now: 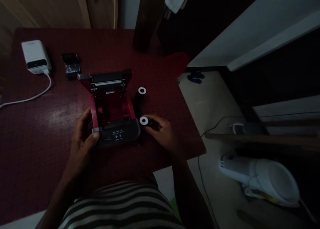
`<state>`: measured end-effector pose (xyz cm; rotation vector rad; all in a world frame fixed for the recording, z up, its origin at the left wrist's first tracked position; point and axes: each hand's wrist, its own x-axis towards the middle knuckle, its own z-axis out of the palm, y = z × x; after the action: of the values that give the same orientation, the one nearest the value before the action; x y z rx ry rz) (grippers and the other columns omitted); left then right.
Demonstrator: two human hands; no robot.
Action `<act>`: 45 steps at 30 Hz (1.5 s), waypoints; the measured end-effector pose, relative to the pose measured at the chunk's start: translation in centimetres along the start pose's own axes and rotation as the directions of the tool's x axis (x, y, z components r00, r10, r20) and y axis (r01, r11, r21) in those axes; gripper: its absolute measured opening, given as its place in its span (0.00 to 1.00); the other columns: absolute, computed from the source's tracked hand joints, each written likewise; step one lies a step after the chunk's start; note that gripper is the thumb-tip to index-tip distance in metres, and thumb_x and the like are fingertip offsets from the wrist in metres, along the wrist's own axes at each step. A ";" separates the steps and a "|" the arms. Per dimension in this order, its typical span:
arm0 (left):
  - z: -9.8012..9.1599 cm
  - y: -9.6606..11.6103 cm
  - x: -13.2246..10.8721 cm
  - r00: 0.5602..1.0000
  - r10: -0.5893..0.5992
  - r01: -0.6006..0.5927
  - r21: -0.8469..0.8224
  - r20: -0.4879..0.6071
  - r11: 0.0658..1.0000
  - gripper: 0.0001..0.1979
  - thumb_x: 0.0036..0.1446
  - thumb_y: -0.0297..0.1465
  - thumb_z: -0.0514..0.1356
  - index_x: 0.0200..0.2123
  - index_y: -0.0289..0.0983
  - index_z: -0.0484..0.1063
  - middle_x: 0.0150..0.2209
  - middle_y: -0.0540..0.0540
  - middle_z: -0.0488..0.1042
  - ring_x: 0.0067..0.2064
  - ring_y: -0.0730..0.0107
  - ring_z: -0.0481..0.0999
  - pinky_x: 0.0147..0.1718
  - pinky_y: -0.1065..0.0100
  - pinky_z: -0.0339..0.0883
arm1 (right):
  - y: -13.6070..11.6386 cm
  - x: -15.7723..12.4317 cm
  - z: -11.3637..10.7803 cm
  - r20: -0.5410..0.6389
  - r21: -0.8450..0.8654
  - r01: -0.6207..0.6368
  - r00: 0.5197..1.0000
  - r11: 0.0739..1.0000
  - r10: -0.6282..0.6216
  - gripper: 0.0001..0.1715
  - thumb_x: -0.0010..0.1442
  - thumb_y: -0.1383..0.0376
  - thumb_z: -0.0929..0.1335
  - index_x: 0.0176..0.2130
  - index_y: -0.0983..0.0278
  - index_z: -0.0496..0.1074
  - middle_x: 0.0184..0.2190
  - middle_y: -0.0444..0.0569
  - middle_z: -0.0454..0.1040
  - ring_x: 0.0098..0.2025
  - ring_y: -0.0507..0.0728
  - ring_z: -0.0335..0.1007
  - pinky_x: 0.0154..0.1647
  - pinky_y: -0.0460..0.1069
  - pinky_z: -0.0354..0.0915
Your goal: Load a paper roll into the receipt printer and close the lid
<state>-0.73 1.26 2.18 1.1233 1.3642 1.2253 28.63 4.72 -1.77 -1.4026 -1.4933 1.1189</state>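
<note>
A red and black label printer (pixel 117 134) lies on the table with its lid (pixel 107 80) raised and its red inner bay exposed. My left hand (pixel 83 135) is closed on the printer's front left corner, thumb on top and fingers along the side. Just right of the printer, my right hand (pixel 161 129) has its fingers around a small black roll (pixel 143 121) with a white ring-shaped end. A second such roll (pixel 142 90) lies a little farther back. Dark material seems to run between the two, but the dim light hides it.
The dark red table (pixel 57 149) bears a white power bank (pixel 36 55) with a white cable, a small black folded object (pixel 72 64) and a tall dark bottle (pixel 147 22). Right of the table edge, a cable (pixel 202 170) and slippers (pixel 196 77) lie on the floor.
</note>
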 end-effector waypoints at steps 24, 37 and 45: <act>-0.6 -0.6 -0.5 0.997 -0.075 0.075 -0.007 0.032 0.997 0.37 0.69 0.50 0.70 0.79 0.57 0.69 0.79 0.50 0.70 0.83 0.35 0.62 0.78 0.37 0.66 | 0.0 10.7 -0.9 0.004 -0.148 0.069 0.998 0.987 -0.069 0.24 0.57 0.60 0.78 0.54 0.59 0.82 0.53 0.51 0.87 0.47 0.61 0.81 0.51 0.58 0.76; -0.4 0.0 -0.4 0.995 -0.094 0.094 0.018 0.023 0.995 0.39 0.68 0.51 0.71 0.78 0.53 0.69 0.77 0.44 0.72 0.81 0.34 0.65 0.76 0.39 0.67 | -6.9 7.5 -4.0 -0.032 0.010 0.161 0.987 0.987 -0.161 0.21 0.62 0.51 0.83 0.50 0.55 0.80 0.49 0.47 0.88 0.53 0.62 0.86 0.57 0.59 0.81; -0.1 0.1 -0.3 0.995 -0.077 0.081 -0.069 0.064 0.994 0.39 0.68 0.49 0.72 0.77 0.51 0.69 0.76 0.40 0.73 0.78 0.37 0.71 0.75 0.37 0.68 | -13.1 6.5 -0.4 0.443 -0.224 0.444 0.839 0.867 -0.316 0.17 0.71 0.65 0.78 0.59 0.56 0.83 0.53 0.49 0.88 0.55 0.62 0.86 0.59 0.58 0.80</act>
<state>-0.79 0.97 2.33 1.0392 1.2971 1.1648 24.49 11.18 10.70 -1.0307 -2.2200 0.9612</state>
